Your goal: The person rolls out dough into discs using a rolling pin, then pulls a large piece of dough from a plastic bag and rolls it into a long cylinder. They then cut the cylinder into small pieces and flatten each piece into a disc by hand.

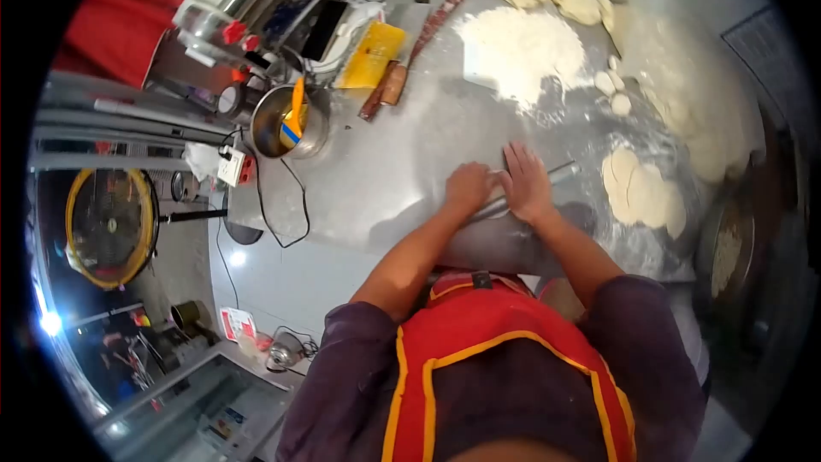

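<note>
A thin, grey rod (564, 170) lies slantwise near the table's (368, 162) front edge, under the flat, straight-fingered right hand (528, 184); the left hand (469, 188) curls, its hold unclear. Tabletop stretches leftward to the pot (315, 130).

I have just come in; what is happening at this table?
A person in a red apron is at a metal table, both hands over a slim rod, perhaps a rolling pin: the left hand curled, the right hand laid flat. Flat dough rounds lie overlapping to the right; small dough balls and a flour heap lie farther off.
</note>
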Demonstrator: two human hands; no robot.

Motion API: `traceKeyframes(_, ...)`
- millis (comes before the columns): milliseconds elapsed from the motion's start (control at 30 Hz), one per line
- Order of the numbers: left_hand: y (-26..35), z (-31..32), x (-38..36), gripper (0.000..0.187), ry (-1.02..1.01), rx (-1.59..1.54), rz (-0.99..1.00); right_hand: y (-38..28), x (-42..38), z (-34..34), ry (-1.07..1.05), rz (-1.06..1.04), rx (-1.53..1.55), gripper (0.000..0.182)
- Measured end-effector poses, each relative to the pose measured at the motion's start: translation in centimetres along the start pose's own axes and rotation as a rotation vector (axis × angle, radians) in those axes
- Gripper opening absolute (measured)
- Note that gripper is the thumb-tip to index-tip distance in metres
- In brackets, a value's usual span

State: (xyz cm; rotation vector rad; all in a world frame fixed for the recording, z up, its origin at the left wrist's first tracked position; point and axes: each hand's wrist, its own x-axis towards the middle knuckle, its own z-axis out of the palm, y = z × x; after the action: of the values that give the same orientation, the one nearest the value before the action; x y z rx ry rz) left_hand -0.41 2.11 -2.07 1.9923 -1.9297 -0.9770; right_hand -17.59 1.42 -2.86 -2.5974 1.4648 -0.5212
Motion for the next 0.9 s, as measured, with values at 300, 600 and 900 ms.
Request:
traceKeyframes(300,-0.3,-1.1,0.0,0.023,0.125,-0.291,-0.044,0.2,-11.9,-6.8,-0.266,-0.027,0.077,0.069)
traceKeyframes(600,0.9,-2.2,-2.8,0.025,-0.261,-0.088,0.097,-0.6,-4.9,-2.1,-0.004,0.101,-0.037,0.059)
traceKeyframes(900,0.7,-1.6,0.1,0.027,0.016,-0.142,0.114,-0.7,2.6,-1.0,0.046,0.031,0.022,0.054)
